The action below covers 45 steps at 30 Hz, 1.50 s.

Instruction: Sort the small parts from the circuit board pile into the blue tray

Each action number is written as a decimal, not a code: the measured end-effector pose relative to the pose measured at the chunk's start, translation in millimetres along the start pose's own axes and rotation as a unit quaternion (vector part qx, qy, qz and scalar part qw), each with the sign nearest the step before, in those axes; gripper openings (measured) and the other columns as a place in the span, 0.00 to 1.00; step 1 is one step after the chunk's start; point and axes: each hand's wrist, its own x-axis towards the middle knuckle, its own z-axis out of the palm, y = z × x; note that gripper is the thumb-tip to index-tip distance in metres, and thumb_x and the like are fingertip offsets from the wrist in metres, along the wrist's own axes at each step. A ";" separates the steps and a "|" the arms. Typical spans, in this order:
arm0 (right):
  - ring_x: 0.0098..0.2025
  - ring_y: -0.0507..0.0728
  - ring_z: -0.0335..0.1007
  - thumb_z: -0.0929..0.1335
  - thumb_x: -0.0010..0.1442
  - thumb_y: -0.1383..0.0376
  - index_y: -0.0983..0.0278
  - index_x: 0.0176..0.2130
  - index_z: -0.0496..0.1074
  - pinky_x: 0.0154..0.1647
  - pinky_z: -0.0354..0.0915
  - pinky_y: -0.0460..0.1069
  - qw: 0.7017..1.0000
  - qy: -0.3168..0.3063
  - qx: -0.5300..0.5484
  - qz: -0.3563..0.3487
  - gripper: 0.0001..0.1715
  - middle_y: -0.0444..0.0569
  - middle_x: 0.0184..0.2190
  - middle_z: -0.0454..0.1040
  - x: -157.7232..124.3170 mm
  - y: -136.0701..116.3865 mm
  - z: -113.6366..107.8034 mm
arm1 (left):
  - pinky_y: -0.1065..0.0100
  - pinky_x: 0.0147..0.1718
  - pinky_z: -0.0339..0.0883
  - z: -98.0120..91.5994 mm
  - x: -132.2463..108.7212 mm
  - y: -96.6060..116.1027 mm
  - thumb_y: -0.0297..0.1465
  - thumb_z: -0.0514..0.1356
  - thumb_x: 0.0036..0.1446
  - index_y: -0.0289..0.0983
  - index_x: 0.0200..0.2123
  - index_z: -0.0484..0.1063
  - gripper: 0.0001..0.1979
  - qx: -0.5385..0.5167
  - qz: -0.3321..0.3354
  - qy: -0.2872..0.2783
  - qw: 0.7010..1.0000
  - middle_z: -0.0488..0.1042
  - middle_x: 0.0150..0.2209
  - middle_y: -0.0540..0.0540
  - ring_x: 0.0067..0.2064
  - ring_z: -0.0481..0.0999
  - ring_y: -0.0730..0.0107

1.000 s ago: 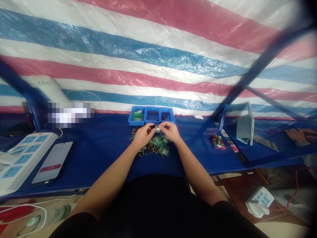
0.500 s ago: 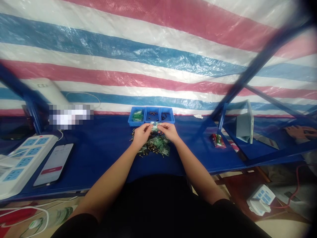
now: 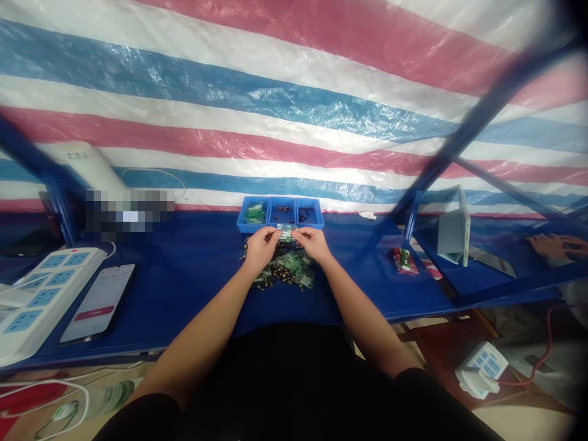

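Note:
Between my two hands, just in front of the blue bins, is a small clear plastic bag (image 3: 287, 229) with green on it. My left hand (image 3: 262, 248) pinches its left end, and my right hand (image 3: 313, 242) pinches the right end. Below my fingers lies a pile of green-tinted small bags (image 3: 294, 267) mixed with dark and brass-coloured screws (image 3: 269, 282). The left blue bin (image 3: 242, 226) holds green bags, the middle bin (image 3: 283, 221) a few brownish small parts, and the right bin (image 3: 316, 222) dark screws. What the held bag contains is too small to tell.
A white power strip (image 3: 59, 294) and a phone (image 3: 98, 303) lie on the left of the blue table (image 3: 184, 294). To the right are a small red box (image 3: 404, 261), a tablet in a case (image 3: 454, 229), and another person's hands (image 3: 551, 245). Blue frame bars (image 3: 429, 165) slant up at the right.
The small bag now shows wider and flatter between my fingertips. Both hands stay at nearly the same spot, and the view has shifted slightly.

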 end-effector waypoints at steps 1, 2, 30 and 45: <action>0.23 0.52 0.67 0.73 0.49 0.50 0.65 0.31 0.78 0.26 0.65 0.47 1.000 0.000 0.000 0.001 0.21 0.45 0.22 0.74 0.2 1.0 -0.4 | 0.69 0.33 0.65 0.6 0.2 -1.4 0.42 0.57 0.59 0.38 0.35 0.74 0.14 -0.001 0.000 -0.002 1.000 0.76 0.32 0.47 0.32 0.73 0.68; 0.22 0.52 0.67 0.73 0.48 0.50 0.65 0.31 0.78 0.26 0.65 0.48 1.000 -0.001 0.001 0.002 0.21 0.45 0.21 0.74 0.3 1.8 -0.6 | 0.68 0.33 0.65 1.2 0.3 -2.7 0.41 0.57 0.60 0.38 0.36 0.74 0.13 -0.002 -0.001 -0.005 1.000 0.76 0.31 0.47 0.32 0.73 0.67; 0.28 0.55 0.72 0.74 0.47 0.48 0.64 0.28 0.72 0.32 0.68 0.49 0.999 -0.046 0.013 -0.013 0.22 0.46 0.25 0.75 -2.6 -3.7 1.9 | 0.69 0.26 0.68 6.4 2.2 -8.8 0.40 0.61 0.55 0.36 0.42 0.73 0.16 -0.099 -0.030 -0.003 0.995 0.75 0.29 0.47 0.24 0.71 0.73; 0.27 0.54 0.72 0.73 0.50 0.50 0.65 0.35 0.77 0.30 0.67 0.48 0.999 0.004 0.032 -0.010 0.22 0.48 0.29 0.78 1.2 0.0 -1.4 | 0.68 0.29 0.69 1.4 3.3 -0.5 0.42 0.63 0.53 0.35 0.48 0.72 0.23 -0.132 -0.061 -0.033 0.989 0.76 0.31 0.46 0.27 0.73 0.70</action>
